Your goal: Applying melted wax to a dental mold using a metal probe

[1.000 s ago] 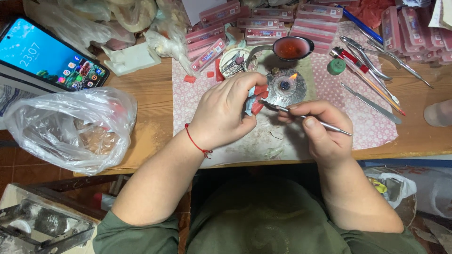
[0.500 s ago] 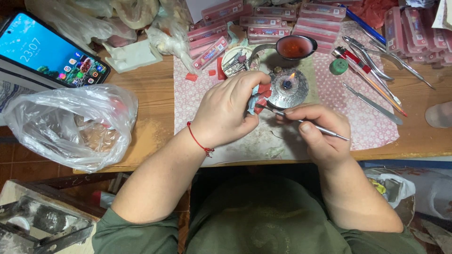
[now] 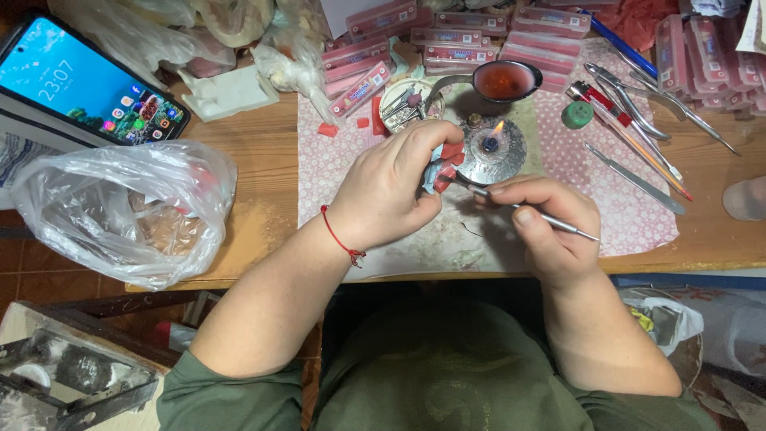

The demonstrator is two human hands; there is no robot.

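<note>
My left hand (image 3: 387,187) grips a small blue and red wax piece (image 3: 441,170) at the fingertips. My right hand (image 3: 546,219) holds a thin metal carving tool (image 3: 550,219) like a pen, its tip touching the red part of the piece. Just behind both hands stands a small round metal burner (image 3: 491,152) with a lit flame. A ladle (image 3: 503,80) of melted red wax rests beyond the burner. Everything sits on a pink patterned mat (image 3: 614,215) on a wooden table (image 3: 255,175).
A lit phone (image 3: 80,84) lies far left above a crumpled plastic bag (image 3: 120,211). Pink flat boxes (image 3: 447,36) line the back. Pliers (image 3: 630,100), several metal instruments (image 3: 634,177) and a green cap (image 3: 576,114) lie to the right. A white block (image 3: 227,92) sits at the back left.
Both hands have stayed at the wax piece with only slight shifts; the tool tip keeps working on the red part. The view has drifted a little.
</note>
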